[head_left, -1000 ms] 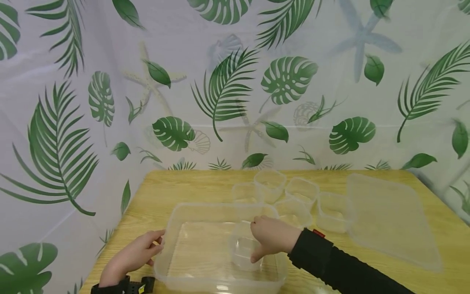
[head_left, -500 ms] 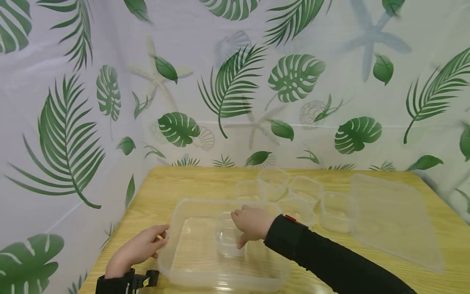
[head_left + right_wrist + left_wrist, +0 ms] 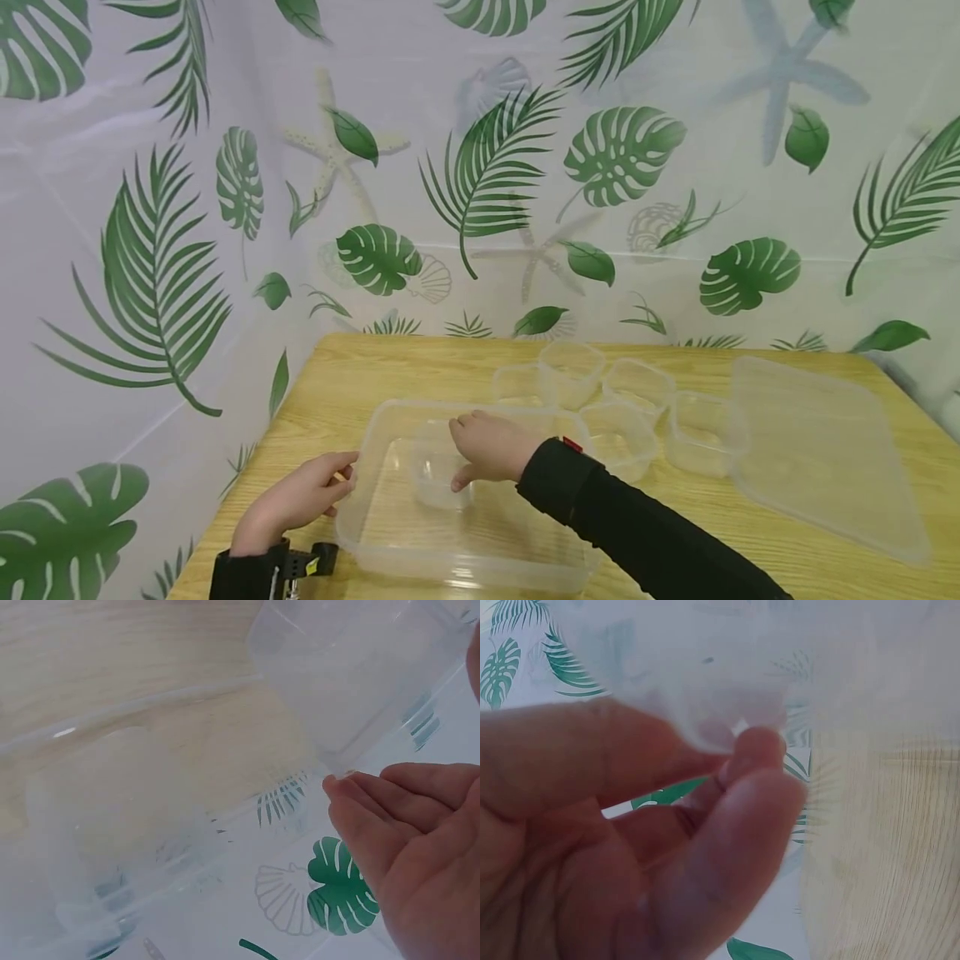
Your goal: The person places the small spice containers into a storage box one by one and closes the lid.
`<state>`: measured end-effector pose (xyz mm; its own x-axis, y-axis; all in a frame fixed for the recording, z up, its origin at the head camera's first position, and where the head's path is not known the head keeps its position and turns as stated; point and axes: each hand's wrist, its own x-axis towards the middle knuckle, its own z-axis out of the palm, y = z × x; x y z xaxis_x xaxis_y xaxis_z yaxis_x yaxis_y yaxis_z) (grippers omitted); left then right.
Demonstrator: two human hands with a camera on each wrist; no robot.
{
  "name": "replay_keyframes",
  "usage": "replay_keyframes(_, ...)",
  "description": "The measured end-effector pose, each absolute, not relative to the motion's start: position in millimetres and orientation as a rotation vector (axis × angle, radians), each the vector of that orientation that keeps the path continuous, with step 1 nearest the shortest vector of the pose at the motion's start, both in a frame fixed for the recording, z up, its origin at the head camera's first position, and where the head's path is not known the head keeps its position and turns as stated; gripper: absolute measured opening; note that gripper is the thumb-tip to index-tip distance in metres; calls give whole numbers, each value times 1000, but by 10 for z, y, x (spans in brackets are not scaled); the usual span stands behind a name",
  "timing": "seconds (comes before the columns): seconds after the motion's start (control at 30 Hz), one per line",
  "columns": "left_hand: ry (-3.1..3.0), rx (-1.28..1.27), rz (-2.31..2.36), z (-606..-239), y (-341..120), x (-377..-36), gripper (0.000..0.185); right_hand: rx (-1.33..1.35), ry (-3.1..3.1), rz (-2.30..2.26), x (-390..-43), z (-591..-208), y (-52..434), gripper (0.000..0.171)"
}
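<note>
A large clear plastic storage box (image 3: 465,567) stands on the table in the head view. My left hand (image 3: 307,496) is at its left wall, with thumb and fingers pinching the rim edge; the left wrist view shows the fingertips (image 3: 759,742) overlapping the translucent plastic. My right hand (image 3: 491,450) reaches over the box and grips a small clear square container (image 3: 438,479) by its upper edge, inside the box's outline. Close up in the right wrist view, the small container (image 3: 352,667) lies between the thumb and the fingers (image 3: 360,806).
Several similar small containers (image 3: 705,442) are grouped behind and right of the box on the wooden table (image 3: 405,367). A flat translucent lid (image 3: 825,450) lies to the right, its left edge by the nearest container. A leaf-printed sheet (image 3: 420,167) hangs behind and along the left.
My right hand has moved left across the box with the small container in it. The left hand stays at the box's left wall, while the head view has shifted slightly.
</note>
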<state>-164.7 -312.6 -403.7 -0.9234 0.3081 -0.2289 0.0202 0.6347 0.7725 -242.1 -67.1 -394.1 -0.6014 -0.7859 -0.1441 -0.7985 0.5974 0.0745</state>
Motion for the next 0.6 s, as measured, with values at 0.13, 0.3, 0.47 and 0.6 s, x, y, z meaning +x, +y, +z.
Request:
replay_keyframes(0.13,2523,256,1182,-4033,-3118,-1648,44,-1328,2735,158,-2443,-3978,-732,79)
replay_keyframes(0.3,2527,239,1175,-4041,-3113,-1651,44,-1298,2759,41,-2444,-4015,-783,80)
replay_keyframes(0.47,2529,254,1169,-4045,-3111,-1656,44,-1246,2775,-24,-2432,-4031,-834,81)
replay_keyframes(0.6,2528,280,1163,-4039,-3111,-1656,44,-1216,2779,-60,-2423,-4044,-869,80)
